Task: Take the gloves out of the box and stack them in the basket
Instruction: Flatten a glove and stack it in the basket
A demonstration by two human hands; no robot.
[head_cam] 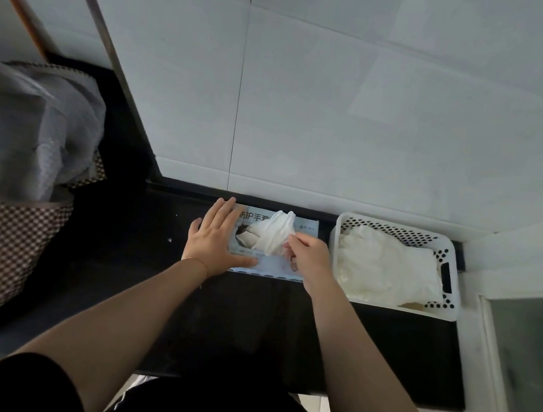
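Observation:
A light blue glove box (pixel 307 227) lies flat on the black counter against the tiled wall. My left hand (pixel 215 240) presses flat on the box's left part, fingers straight. My right hand (pixel 308 255) pinches a white glove (pixel 275 232) that sticks up out of the box's opening. To the right stands a white perforated basket (pixel 395 227) holding a pile of white gloves (pixel 386 269).
The black counter (pixel 247 323) runs from the wall to its front edge near my body. A checkered bag (pixel 6 240) stuffed with grey plastic stands at the left. A white ledge and a glass panel (pixel 526 360) border the right side.

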